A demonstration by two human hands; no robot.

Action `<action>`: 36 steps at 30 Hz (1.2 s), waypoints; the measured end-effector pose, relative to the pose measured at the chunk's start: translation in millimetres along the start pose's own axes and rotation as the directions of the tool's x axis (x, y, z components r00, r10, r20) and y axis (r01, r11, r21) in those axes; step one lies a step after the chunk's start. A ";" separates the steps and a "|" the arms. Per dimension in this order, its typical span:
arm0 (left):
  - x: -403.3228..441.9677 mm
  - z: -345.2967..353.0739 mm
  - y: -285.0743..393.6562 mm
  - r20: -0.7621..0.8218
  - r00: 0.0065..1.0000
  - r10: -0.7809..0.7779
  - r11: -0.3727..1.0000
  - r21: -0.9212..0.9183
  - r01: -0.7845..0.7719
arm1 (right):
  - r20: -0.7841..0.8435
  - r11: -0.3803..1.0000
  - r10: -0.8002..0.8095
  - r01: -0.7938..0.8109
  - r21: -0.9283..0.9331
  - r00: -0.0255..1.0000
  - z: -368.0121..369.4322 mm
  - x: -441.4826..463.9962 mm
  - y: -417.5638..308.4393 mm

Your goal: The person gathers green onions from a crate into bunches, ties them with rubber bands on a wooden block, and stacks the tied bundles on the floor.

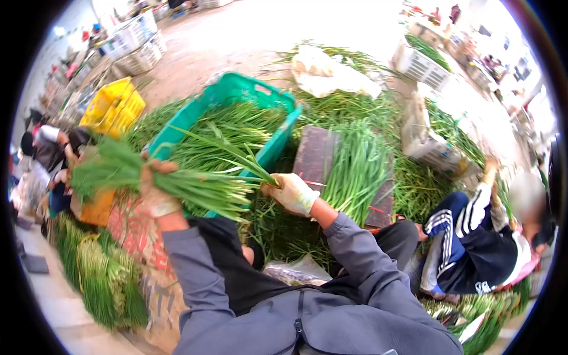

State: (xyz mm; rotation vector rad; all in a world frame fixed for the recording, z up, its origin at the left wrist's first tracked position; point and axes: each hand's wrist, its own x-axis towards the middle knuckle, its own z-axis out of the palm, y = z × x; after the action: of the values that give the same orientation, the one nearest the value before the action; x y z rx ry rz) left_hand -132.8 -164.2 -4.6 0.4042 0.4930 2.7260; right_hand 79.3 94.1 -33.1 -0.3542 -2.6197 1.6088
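Observation:
A thick bunch of long green stalks lies sideways in my left hand, whose fingers are wrapped round it; its pale ends point right. My gloved right hand pinches a few thin green stalks that stretch up and left over the green crate. Loose stalks fill that crate. Right of my right hand, a pile of green stalks rests on a dark board, with red ties near its edge.
A yellow crate stands at the left, and tied bundles lie below it. White crates of greens are at the right. A seated person is at the right; another person is at the far left. Loose greens cover the floor ahead.

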 end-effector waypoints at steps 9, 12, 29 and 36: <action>15.8 -36.1 45.2 -0.405 0.828 0.389 0.904 0.343 -0.257 | -0.449 0.841 -0.423 0.156 -0.518 0.787 -129.9 -12.5 -30.6; 12.7 -13.5 27.9 -0.423 0.850 0.315 0.922 0.348 -0.168 | -0.409 0.742 -0.443 0.070 -0.667 0.798 -221.8 53.4 -5.5; 6.7 4.7 -9.5 -0.067 0.994 -0.087 0.977 0.189 0.098 | -0.189 0.980 0.036 0.002 0.200 0.981 7.3 -22.2 70.6; 0.5 3.8 -10.3 0.152 0.988 0.000 1.000 0.011 -0.002 | -0.266 0.939 -0.044 0.131 0.318 0.963 14.0 -7.4 34.6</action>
State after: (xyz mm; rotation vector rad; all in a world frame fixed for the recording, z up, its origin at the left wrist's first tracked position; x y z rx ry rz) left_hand -129.1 -153.9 -5.0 0.6096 0.4666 2.6681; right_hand 90.1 95.2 -69.5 -0.3869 -2.0986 1.7988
